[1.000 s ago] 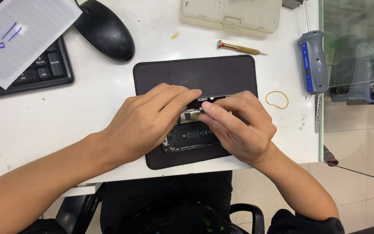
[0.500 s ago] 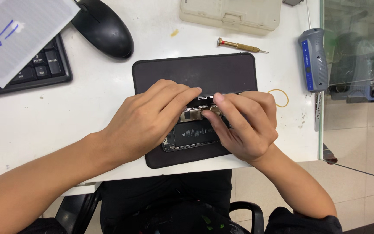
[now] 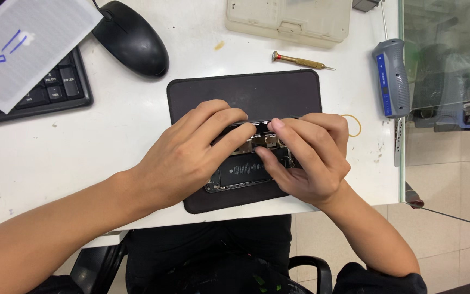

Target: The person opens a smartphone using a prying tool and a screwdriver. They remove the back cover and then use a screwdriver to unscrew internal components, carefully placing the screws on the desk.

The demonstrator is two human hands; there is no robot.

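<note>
At frame centre, left hand and right hand pinch the opened phone: light, stiff, fragile; grip its edges

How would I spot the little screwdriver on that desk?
Find the dark mat in the middle of the white desk. Just past its far right corner lies the screwdriver: thin and brass-coloured with a needle tip, unlike the chunky grey tool to its right.

You have an opened phone lying flat, insides facing up, on the near half of the dark work mat. Its black battery and small metal parts show; your fingers cover both ends.
</note>
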